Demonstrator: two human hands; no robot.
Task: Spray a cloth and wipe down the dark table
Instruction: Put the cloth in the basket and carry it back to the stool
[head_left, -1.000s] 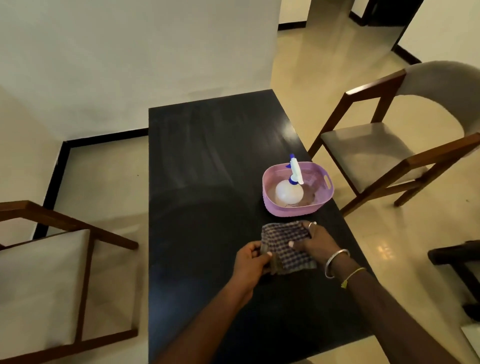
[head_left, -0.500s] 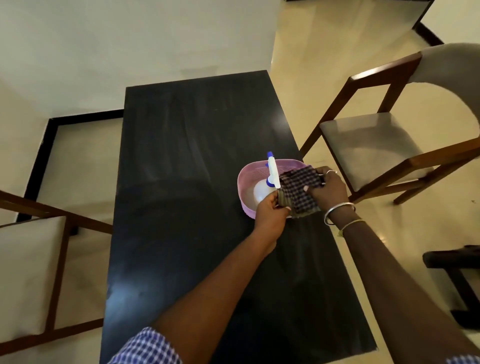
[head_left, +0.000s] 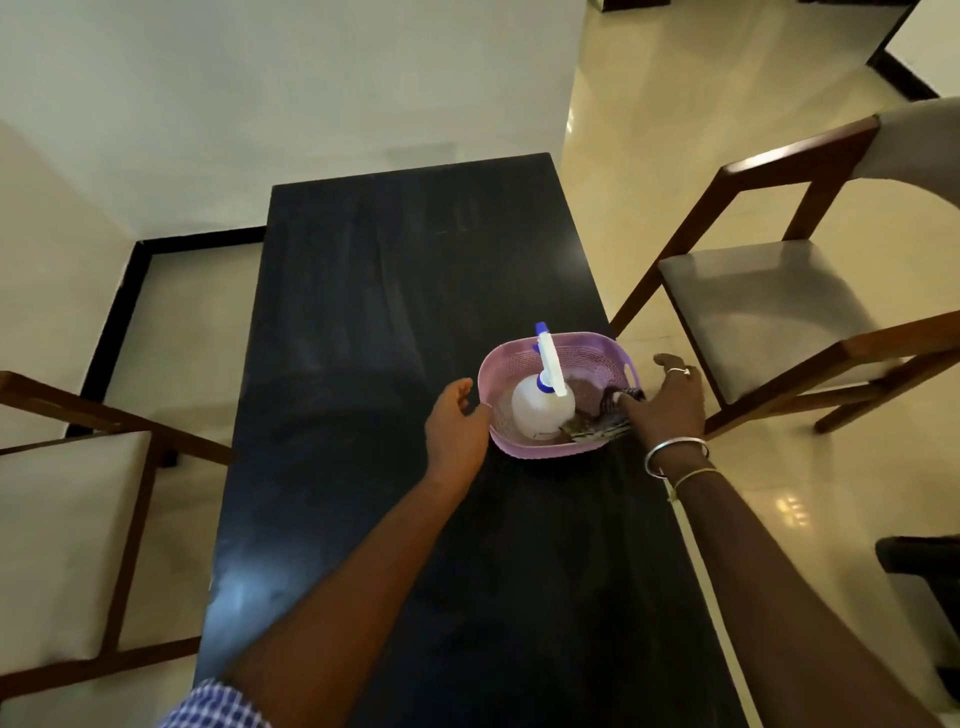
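1. Grip state, right hand (head_left: 667, 402): the fingers are spread and lowered over the right end of the pink basket (head_left: 519, 447). The fingertips press on the checked cloth (head_left: 605, 415), which lies folded inside the basket against its right wall. Whether the fingers pinch the cloth or only push on it cannot be told.
2. Grip state, left hand (head_left: 457, 428): released, fingers loosely curled, nothing held. It sits just beside the left wall of the basket; contact with the rim cannot be confirmed.
3. Spray bottle (head_left: 543, 410): white body, blue and white trigger head. It stands inside the basket, left of the cloth, with the nozzle pointing away from the person. Neither hand is on it.
4. Basket position: on the dark bench (head_left: 415, 291), near the right edge and about midway along its length.
5. Progress, as judged: with cloth and bottle both stowed in the basket, the task is either finished or not yet begun. Faint streaks on the bench surface suggest wiping is done, but they may be reflections.
6. Remaining, if anything: removal of the basket.
7. Hard to make out:
   - the part of the cloth under the right hand;
   - the liquid level in the bottle;
   - the near end of the bench, cut off by the frame;
   - both wooden chairs (head_left: 789, 291), only partly in view.
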